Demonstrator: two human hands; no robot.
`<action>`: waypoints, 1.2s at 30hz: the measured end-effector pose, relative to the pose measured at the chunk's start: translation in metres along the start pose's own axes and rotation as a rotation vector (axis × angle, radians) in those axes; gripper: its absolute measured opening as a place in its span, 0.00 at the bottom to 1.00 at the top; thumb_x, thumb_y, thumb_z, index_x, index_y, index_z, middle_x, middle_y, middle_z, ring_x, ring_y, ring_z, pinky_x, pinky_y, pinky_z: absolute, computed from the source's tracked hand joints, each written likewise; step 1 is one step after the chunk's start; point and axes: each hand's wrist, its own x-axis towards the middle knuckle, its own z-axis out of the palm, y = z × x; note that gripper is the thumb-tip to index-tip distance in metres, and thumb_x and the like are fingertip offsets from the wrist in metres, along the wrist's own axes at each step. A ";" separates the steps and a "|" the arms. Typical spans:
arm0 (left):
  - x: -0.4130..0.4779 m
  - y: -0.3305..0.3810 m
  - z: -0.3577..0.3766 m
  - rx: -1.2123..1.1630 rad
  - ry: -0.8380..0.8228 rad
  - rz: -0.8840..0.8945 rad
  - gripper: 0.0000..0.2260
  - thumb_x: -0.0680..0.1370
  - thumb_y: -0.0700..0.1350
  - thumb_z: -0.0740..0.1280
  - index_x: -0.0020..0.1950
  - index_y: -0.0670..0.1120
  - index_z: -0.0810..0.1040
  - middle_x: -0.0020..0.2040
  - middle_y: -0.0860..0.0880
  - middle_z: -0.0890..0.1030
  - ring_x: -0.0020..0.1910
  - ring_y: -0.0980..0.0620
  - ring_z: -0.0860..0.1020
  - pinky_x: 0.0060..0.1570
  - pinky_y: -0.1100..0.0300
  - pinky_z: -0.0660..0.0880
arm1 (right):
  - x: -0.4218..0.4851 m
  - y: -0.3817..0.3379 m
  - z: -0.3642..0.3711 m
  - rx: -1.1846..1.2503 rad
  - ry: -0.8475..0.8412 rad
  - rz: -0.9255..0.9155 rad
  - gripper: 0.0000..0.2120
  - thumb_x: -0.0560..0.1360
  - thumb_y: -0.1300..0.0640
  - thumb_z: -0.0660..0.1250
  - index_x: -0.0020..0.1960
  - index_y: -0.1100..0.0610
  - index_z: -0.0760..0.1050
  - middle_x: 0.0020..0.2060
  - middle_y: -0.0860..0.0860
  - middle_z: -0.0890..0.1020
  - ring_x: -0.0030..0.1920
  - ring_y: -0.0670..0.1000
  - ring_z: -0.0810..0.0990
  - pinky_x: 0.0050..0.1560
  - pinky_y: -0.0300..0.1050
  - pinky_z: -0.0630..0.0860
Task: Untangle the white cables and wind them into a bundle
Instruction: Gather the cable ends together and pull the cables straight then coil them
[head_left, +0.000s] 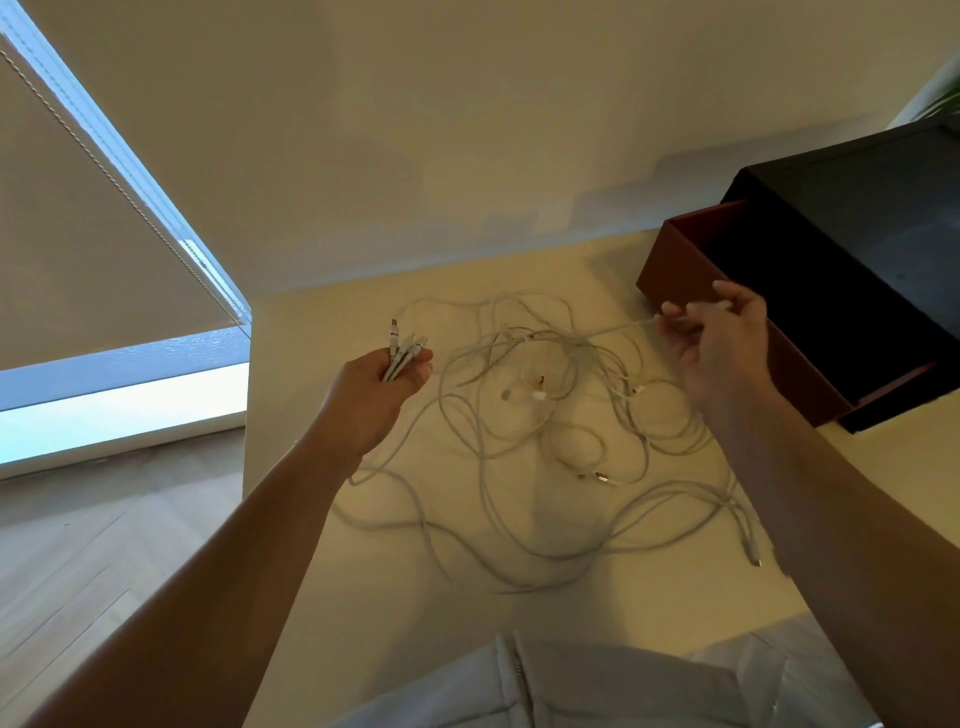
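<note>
Left hand (382, 387) grips several plug ends, right hand (719, 338) pinches one strand; the thin white cables (545, 415) sprawl tangled, unwound.

We see a cream counter (519, 280) set against a plain pale wall (467, 130). Left of the counter, a window (119, 410) glows beneath a drawn blind (78, 208), with pale wooden floor (104, 545) below. A dark box (857, 260) sits on the counter's far right.

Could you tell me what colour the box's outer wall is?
Reddish-brown box, clearest in head view.
</note>
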 end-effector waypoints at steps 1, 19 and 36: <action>-0.001 0.001 0.000 -0.010 -0.003 0.001 0.12 0.79 0.38 0.65 0.62 0.38 0.77 0.56 0.45 0.80 0.20 0.67 0.70 0.31 0.79 0.70 | -0.004 -0.007 0.004 -0.006 -0.024 -0.044 0.17 0.78 0.71 0.55 0.57 0.52 0.69 0.42 0.55 0.74 0.42 0.51 0.79 0.47 0.47 0.81; -0.016 0.031 0.009 -0.301 -0.225 0.059 0.13 0.84 0.47 0.53 0.56 0.46 0.76 0.28 0.53 0.64 0.24 0.58 0.59 0.25 0.65 0.54 | -0.107 0.012 0.071 -0.507 -0.712 -0.271 0.08 0.79 0.60 0.64 0.41 0.60 0.76 0.29 0.53 0.78 0.27 0.45 0.74 0.28 0.34 0.68; -0.028 0.023 0.011 -0.312 -0.039 0.061 0.16 0.79 0.56 0.62 0.45 0.46 0.83 0.31 0.52 0.73 0.27 0.57 0.67 0.29 0.65 0.65 | -0.131 0.047 0.081 -0.594 -0.757 -0.276 0.05 0.74 0.63 0.70 0.43 0.56 0.76 0.38 0.52 0.82 0.36 0.48 0.81 0.36 0.38 0.75</action>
